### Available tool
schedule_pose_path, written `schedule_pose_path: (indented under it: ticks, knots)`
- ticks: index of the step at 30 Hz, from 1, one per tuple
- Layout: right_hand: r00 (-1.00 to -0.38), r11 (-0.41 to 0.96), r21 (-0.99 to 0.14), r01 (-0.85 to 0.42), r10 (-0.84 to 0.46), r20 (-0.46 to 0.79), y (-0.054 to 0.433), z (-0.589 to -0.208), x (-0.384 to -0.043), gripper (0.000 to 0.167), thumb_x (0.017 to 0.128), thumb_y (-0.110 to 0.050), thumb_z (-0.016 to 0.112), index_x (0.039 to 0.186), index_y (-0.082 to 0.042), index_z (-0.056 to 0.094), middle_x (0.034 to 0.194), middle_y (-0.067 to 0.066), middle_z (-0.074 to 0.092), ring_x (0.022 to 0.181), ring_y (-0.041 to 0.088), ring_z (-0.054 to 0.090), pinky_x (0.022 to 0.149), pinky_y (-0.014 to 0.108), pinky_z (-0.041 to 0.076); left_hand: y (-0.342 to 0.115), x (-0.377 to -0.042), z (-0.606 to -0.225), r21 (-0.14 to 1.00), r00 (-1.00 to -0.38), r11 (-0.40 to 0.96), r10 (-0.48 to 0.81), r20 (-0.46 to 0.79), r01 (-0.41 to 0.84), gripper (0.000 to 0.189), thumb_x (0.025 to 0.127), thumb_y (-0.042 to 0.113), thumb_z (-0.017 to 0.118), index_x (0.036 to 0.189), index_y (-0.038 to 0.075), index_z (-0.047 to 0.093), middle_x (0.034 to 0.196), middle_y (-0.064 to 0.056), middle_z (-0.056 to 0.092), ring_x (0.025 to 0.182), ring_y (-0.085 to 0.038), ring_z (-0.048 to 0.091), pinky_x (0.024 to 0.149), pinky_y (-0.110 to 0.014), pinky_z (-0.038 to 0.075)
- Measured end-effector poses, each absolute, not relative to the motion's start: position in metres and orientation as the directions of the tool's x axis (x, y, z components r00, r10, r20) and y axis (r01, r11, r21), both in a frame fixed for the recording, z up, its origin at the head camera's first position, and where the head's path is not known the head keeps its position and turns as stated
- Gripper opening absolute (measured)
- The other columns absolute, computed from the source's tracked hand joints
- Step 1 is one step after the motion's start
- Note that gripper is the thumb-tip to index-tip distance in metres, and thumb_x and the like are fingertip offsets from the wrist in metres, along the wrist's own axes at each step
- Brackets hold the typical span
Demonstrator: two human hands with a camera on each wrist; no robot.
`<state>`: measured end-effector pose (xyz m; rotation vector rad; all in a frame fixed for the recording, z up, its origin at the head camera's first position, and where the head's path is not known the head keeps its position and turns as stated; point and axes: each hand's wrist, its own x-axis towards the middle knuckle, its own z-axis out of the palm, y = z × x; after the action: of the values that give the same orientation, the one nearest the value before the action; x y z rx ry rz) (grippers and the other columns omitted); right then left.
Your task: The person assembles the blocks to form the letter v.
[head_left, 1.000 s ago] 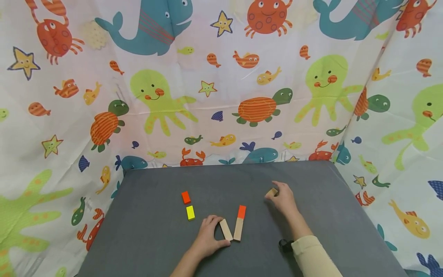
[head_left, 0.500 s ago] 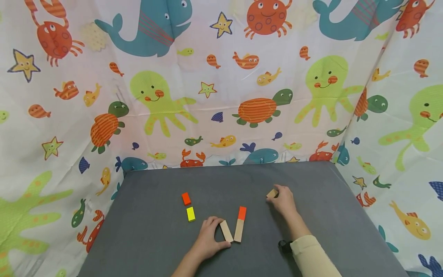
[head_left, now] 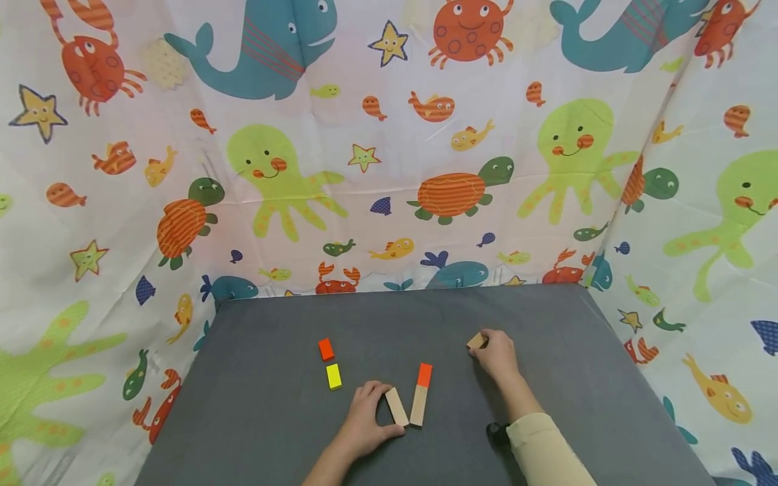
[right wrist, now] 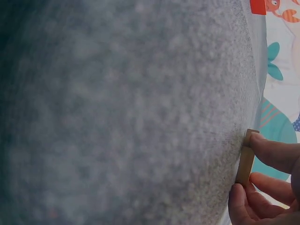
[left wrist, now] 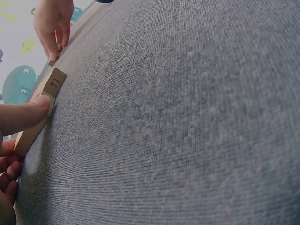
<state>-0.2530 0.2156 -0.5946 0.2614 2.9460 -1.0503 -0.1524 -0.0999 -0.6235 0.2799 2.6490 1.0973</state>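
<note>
My left hand (head_left: 362,422) pinches a plain wooden block (head_left: 397,406) lengthwise, thumb at its near end and fingers at its far end. That block slants so its near end meets a second wooden block (head_left: 418,406), marked 71 on its end (left wrist: 55,83) in the left wrist view. An orange block (head_left: 425,374) lies end to end with the second block at its far side. Further right and back, my right hand (head_left: 500,354) grips another wooden block (head_left: 477,341) between thumb and fingers. In the right wrist view this block (right wrist: 246,164) is close against the grey cloth.
To the left, an orange block (head_left: 326,349) and a yellow block (head_left: 333,376) lie in a short line on the grey table (head_left: 261,405). A curtain (head_left: 389,155) printed with sea animals hangs behind and at both sides. A black strap (head_left: 498,435) sits by the right sleeve.
My right hand's fingers have drawn in around its block, its raised forefinger coming down. The left hand and the other blocks stay put.
</note>
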Motion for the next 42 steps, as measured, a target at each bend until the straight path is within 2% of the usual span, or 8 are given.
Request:
schedule_pose_path:
  ticks: [7,18,25,33,42]
  knots:
    - [-0.989,0.763,-0.634,0.129,0.141,-0.032,0.216,-0.597,-0.254,0.058,0.083,-0.012,0.080,0.133,0.010,0.059,0.128,0.035,0.057,0.117,0.049,0.056,0.097,0.056,0.047,-0.100,-0.153,-0.624,0.715,-0.949,0.695,0.271,-0.162,0.077,0.081,0.070,0.046,0.091,0.138,0.017,0.057,0.136,-0.002,0.049,0.126,-0.026,0.043,0.104,-0.054,0.043]
    - [-0.993,0.749,-0.657,0.091,0.115,-0.006,0.218,-0.594,-0.251,0.056,0.085,-0.018,0.078,0.132,0.009,0.060,0.127,0.031,0.061,0.116,0.045,0.057,0.095,0.055,0.048,-0.100,-0.152,-0.623,0.720,-0.945,0.690,0.278,-0.171,0.072,0.081,0.070,0.046,0.091,0.137,0.016,0.057,0.136,-0.003,0.049,0.126,-0.028,0.043,0.104,-0.056,0.043]
    - [-0.997,0.742,-0.669,0.045,0.079,0.020,0.212,-0.585,-0.250,0.058,0.084,-0.017,0.080,0.132,0.008,0.061,0.122,0.027,0.064,0.107,0.039,0.062,0.091,0.053,0.050,-0.100,-0.152,-0.623,0.722,-0.946,0.688,0.275,-0.174,0.068,0.080,0.070,0.045,0.091,0.137,0.016,0.057,0.136,-0.003,0.049,0.125,-0.029,0.043,0.103,-0.056,0.043]
    - [-0.997,0.744,-0.667,0.033,0.068,0.027,0.206,-0.580,-0.249,0.057,0.085,-0.018,0.079,0.133,0.007,0.061,0.129,0.027,0.061,0.114,0.041,0.058,0.095,0.054,0.048,-0.100,-0.152,-0.622,0.721,-0.945,0.689,0.280,-0.168,0.076,0.080,0.071,0.045,0.090,0.137,0.016,0.056,0.137,-0.004,0.049,0.125,-0.028,0.043,0.103,-0.055,0.043]
    - [-0.998,0.747,-0.665,-0.016,0.025,0.051,0.195,-0.578,-0.246,0.055,0.083,-0.015,0.082,0.131,0.004,0.063,0.127,0.024,0.061,0.107,0.036,0.062,0.093,0.053,0.050,-0.099,-0.151,-0.622,0.717,-0.947,0.693,0.274,-0.166,0.074,0.081,0.070,0.044,0.091,0.137,0.015,0.056,0.137,-0.004,0.049,0.126,-0.028,0.043,0.103,-0.055,0.043]
